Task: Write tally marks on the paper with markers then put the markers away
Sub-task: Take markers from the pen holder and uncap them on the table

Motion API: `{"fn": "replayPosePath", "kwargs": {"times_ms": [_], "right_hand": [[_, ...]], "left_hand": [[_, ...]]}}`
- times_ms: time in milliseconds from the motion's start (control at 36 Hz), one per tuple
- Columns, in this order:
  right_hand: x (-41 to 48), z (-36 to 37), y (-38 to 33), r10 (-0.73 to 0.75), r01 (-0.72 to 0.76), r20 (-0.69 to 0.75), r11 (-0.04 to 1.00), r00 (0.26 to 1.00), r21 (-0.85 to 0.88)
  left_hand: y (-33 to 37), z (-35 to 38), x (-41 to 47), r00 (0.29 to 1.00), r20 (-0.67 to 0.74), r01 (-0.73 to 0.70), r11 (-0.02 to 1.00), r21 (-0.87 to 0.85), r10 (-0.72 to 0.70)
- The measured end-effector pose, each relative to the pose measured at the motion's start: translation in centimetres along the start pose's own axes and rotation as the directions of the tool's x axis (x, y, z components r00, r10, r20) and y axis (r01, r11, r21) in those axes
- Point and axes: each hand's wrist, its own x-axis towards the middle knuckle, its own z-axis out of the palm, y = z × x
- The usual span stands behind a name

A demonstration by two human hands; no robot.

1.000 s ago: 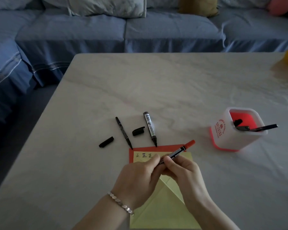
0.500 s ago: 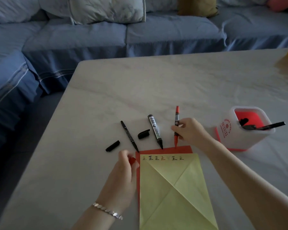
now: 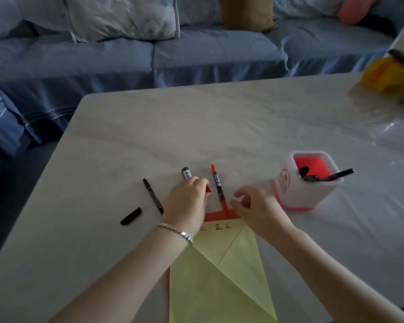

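Note:
A yellow-green folded paper (image 3: 219, 276) lies on a red sheet (image 3: 219, 216), with tally marks (image 3: 222, 226) along its top. The uncapped red marker (image 3: 217, 183) rests on the table, tip toward the red sheet. My right hand (image 3: 254, 206) hovers just right of it, fingers apart and holding nothing. My left hand (image 3: 187, 199) pinches a small red cap (image 3: 208, 189) and covers most of a thick black marker (image 3: 186, 173). A thin black marker (image 3: 152, 195) and a black cap (image 3: 131, 216) lie to the left. The white pen holder (image 3: 287, 183) stands at the right.
The holder has a red base and several black pens (image 3: 329, 177) in it. A yellow object (image 3: 387, 75) sits at the table's far right corner. A blue sofa (image 3: 196, 54) with cushions runs behind the table. The table's left edge (image 3: 63, 141) drops to the floor.
My right hand has laid the red marker on the table and let go, drawing back. My left hand has moved up and right with the red cap, now over the thick black marker.

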Motion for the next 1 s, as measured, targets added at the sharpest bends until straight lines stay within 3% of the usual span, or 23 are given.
{"fn": "replayPosePath", "kwargs": {"times_ms": [111,194,278,361,472,639,722,806,944,1000], "right_hand": [[-3.1,-3.9,0.9,-0.135,0.117,-0.178,0.987,0.975,-0.108],[-4.1,-6.8,0.5,-0.252,0.191,-0.382,0.963,0.889,-0.189],[-3.6,-9.5,0.7,-0.305,0.183,-0.494,0.942,0.814,-0.281],[-2.6,-10.7,0.8,-0.262,0.079,-0.518,0.934,0.814,-0.348],[-1.3,-10.5,1.4,-0.078,-0.109,-0.429,0.913,0.900,-0.394],[-0.5,-9.2,2.9,-0.033,-0.155,-0.423,0.903,0.906,-0.402],[-0.9,-9.3,3.2,-0.129,-0.060,-0.491,0.934,0.861,-0.352],[-2.1,-9.2,2.2,-0.317,0.123,-0.565,0.927,0.761,-0.355],[-5.1,-7.2,-1.7,-0.597,0.484,-0.503,0.802,0.625,-0.350],[-5.6,-5.7,-2.2,-0.615,0.558,-0.453,0.785,0.646,-0.269]], "left_hand": [[0.9,2.2,2.4,0.998,0.061,-0.019,0.977,0.210,0.006],[0.8,3.1,2.5,0.995,0.097,-0.046,0.955,0.293,0.019],[0.9,3.6,2.1,0.994,0.113,-0.039,0.957,0.287,0.007],[0.9,3.4,1.3,0.996,0.082,-0.038,0.977,0.211,0.021],[1.2,2.3,0.1,0.997,-0.044,-0.059,0.995,0.076,0.063],[1.3,0.2,-1.7,0.996,-0.051,-0.079,0.995,-0.061,0.076],[1.3,-0.6,-2.5,0.995,-0.060,-0.087,0.989,-0.123,0.080],[1.1,-0.8,-2.9,0.987,-0.088,-0.147,0.984,-0.098,0.138],[1.3,-1.7,-3.3,0.973,-0.096,-0.229,0.932,-0.281,0.210],[1.4,-2.1,-3.3,0.960,-0.107,-0.280,0.914,-0.294,0.260]]}}
